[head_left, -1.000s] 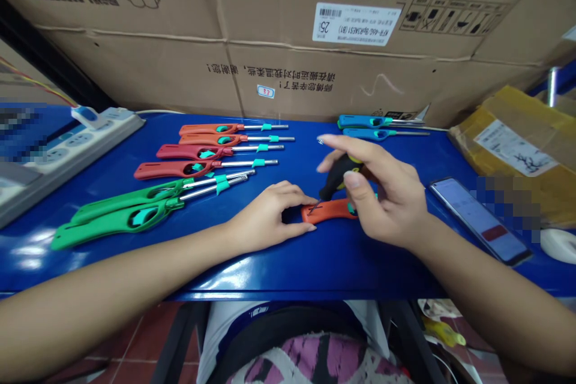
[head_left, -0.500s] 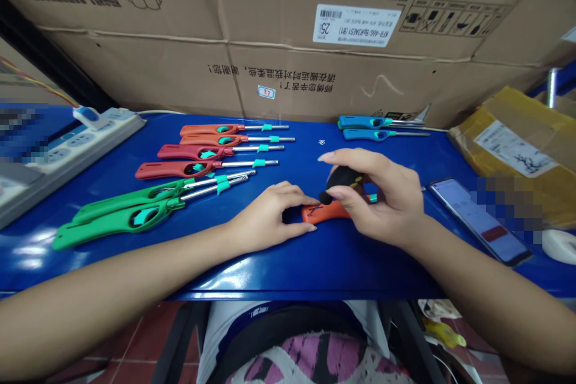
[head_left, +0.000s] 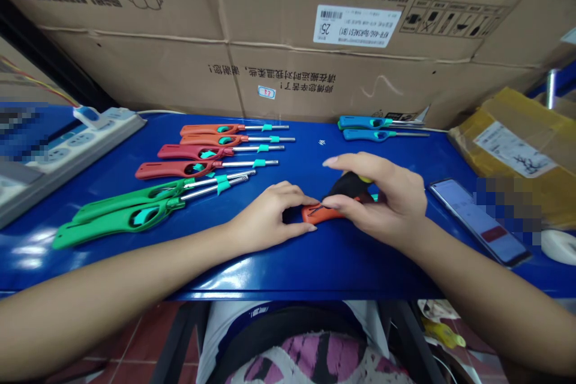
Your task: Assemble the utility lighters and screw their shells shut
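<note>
An orange gas lighter (head_left: 321, 212) lies on the blue table, its handle end pinched between the thumb and fingers of my left hand (head_left: 274, 216). My right hand (head_left: 387, 198) holds a short screwdriver (head_left: 346, 186) by its black and yellow handle, index finger raised. The screwdriver's thin shaft slants down to the lighter's handle near my left fingertips; I cannot make out exactly where the tip sits. Most of the lighter's front end is behind my right hand, with only a bit of turquoise showing.
Left of my hands lie green lighters (head_left: 108, 222), red lighters (head_left: 177, 169) and orange lighters (head_left: 211, 130). Blue lighters (head_left: 364, 134) are at the back right, tiny pale pieces (head_left: 321, 142) nearby. A power strip (head_left: 90, 138), a phone (head_left: 479, 219) and a yellow-taped parcel (head_left: 508, 132) flank them. A cardboard box (head_left: 279, 30) stands behind.
My right hand has shifted slightly and tilted the screwdriver handle, so more of the handle's yellow end shows. My left hand and the orange lighter stay in place.
</note>
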`<act>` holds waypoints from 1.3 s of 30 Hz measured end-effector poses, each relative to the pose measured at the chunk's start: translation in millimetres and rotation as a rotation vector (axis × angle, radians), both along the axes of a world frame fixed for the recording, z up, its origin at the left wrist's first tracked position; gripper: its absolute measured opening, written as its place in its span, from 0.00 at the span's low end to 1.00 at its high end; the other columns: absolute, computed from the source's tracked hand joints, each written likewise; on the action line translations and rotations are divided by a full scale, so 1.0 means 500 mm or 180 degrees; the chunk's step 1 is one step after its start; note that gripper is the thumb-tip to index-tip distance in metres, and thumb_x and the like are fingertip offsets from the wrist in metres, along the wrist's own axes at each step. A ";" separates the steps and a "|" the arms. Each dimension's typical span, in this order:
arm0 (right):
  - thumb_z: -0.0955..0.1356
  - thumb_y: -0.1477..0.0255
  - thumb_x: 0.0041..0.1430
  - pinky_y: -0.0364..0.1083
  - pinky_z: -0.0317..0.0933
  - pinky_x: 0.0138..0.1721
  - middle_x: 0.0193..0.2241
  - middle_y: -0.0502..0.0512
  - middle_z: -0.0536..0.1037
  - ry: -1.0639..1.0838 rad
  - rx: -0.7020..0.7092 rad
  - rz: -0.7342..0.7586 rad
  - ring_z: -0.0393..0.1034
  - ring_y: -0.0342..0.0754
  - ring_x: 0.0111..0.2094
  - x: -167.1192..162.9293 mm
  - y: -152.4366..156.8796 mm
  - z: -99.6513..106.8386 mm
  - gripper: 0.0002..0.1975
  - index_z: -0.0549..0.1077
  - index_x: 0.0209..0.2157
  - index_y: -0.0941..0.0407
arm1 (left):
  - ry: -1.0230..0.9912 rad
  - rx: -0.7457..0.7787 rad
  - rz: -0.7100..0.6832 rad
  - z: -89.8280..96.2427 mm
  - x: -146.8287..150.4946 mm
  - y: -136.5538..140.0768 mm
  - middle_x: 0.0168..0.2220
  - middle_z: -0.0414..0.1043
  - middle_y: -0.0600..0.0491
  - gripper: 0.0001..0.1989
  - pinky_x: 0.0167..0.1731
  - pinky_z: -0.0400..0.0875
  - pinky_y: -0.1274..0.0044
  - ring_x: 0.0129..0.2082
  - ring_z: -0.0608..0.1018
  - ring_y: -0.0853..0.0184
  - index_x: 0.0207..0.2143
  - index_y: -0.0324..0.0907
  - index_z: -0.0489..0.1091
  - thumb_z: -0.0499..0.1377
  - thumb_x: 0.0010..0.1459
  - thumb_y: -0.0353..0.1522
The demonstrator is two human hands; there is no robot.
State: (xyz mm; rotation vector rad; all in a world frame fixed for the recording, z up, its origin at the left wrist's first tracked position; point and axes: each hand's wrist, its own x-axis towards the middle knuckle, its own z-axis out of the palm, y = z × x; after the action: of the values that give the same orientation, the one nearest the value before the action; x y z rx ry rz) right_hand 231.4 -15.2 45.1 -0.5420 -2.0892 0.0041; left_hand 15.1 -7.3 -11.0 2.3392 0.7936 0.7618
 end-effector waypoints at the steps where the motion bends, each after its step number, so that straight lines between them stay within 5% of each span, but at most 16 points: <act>1: 0.66 0.69 0.69 0.46 0.73 0.42 0.45 0.55 0.82 -0.0039 -0.0080 0.0026 0.78 0.47 0.39 0.001 -0.002 0.002 0.16 0.70 0.57 0.52 | -0.0011 -0.0007 0.0001 0.000 0.000 0.000 0.40 0.77 0.51 0.14 0.46 0.70 0.71 0.41 0.76 0.63 0.47 0.41 0.77 0.69 0.58 0.33; 5: 0.57 0.73 0.73 0.48 0.73 0.47 0.51 0.57 0.80 -0.0087 -0.0589 0.0312 0.77 0.47 0.47 0.001 -0.009 0.009 0.20 0.66 0.62 0.54 | 0.0002 -0.0028 0.0029 -0.002 -0.001 0.001 0.41 0.77 0.50 0.15 0.46 0.71 0.69 0.42 0.76 0.62 0.47 0.41 0.77 0.69 0.58 0.34; 11: 0.70 0.70 0.66 0.43 0.71 0.34 0.38 0.51 0.83 -0.0014 0.0019 -0.0105 0.76 0.44 0.31 0.002 -0.006 0.009 0.12 0.74 0.51 0.50 | 0.0063 0.0002 0.0051 -0.003 0.001 -0.001 0.41 0.78 0.51 0.17 0.46 0.71 0.69 0.42 0.77 0.62 0.49 0.43 0.76 0.69 0.58 0.35; 17: 0.55 0.73 0.73 0.53 0.72 0.52 0.55 0.59 0.78 -0.0044 -0.0491 0.0231 0.76 0.50 0.53 0.008 0.001 -0.001 0.22 0.64 0.64 0.56 | 0.0046 0.0003 0.0068 -0.002 0.002 -0.003 0.40 0.77 0.51 0.17 0.45 0.70 0.69 0.42 0.76 0.61 0.49 0.42 0.76 0.69 0.58 0.36; 20: 0.60 0.71 0.72 0.48 0.75 0.44 0.52 0.57 0.80 -0.0066 -0.0435 0.0270 0.79 0.48 0.45 0.005 0.001 -0.002 0.19 0.66 0.61 0.54 | 0.0068 0.0032 0.0089 -0.004 0.002 -0.004 0.40 0.77 0.51 0.17 0.45 0.70 0.69 0.41 0.76 0.61 0.49 0.42 0.76 0.69 0.58 0.35; 24: 0.69 0.68 0.67 0.42 0.72 0.33 0.39 0.50 0.84 -0.0214 0.0238 -0.0336 0.78 0.43 0.30 0.005 -0.004 0.000 0.15 0.71 0.54 0.51 | 0.0086 0.0045 0.0114 -0.005 0.002 -0.005 0.40 0.77 0.51 0.16 0.44 0.69 0.69 0.41 0.76 0.61 0.48 0.42 0.77 0.70 0.58 0.34; 28: 0.58 0.71 0.73 0.47 0.74 0.39 0.46 0.56 0.82 -0.0254 -0.0042 -0.0318 0.80 0.47 0.37 0.003 -0.010 -0.004 0.20 0.64 0.63 0.54 | 0.0057 -0.0023 0.0101 -0.003 0.002 -0.005 0.40 0.76 0.51 0.16 0.44 0.69 0.69 0.41 0.76 0.61 0.48 0.41 0.77 0.69 0.58 0.35; 31: 0.59 0.75 0.70 0.49 0.74 0.39 0.49 0.58 0.81 -0.0021 -0.0328 -0.0022 0.79 0.47 0.39 -0.003 -0.010 -0.005 0.20 0.66 0.61 0.56 | 0.0050 0.0010 0.0108 -0.003 0.002 -0.005 0.40 0.77 0.51 0.17 0.44 0.69 0.69 0.41 0.76 0.61 0.48 0.41 0.77 0.70 0.58 0.35; 39: 0.70 0.72 0.66 0.42 0.67 0.31 0.35 0.49 0.81 -0.0310 0.0317 -0.0268 0.76 0.42 0.31 -0.001 -0.004 0.004 0.13 0.70 0.52 0.52 | 0.0101 0.0055 0.0066 -0.006 0.004 -0.007 0.42 0.78 0.50 0.14 0.47 0.69 0.67 0.43 0.77 0.61 0.48 0.42 0.76 0.68 0.60 0.34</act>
State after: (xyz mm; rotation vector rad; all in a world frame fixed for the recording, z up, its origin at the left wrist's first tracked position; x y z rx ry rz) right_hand 230.9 -17.3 47.1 -0.5790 -2.1467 -0.1771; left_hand 17.0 -10.9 -14.0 2.3674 0.8293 0.7448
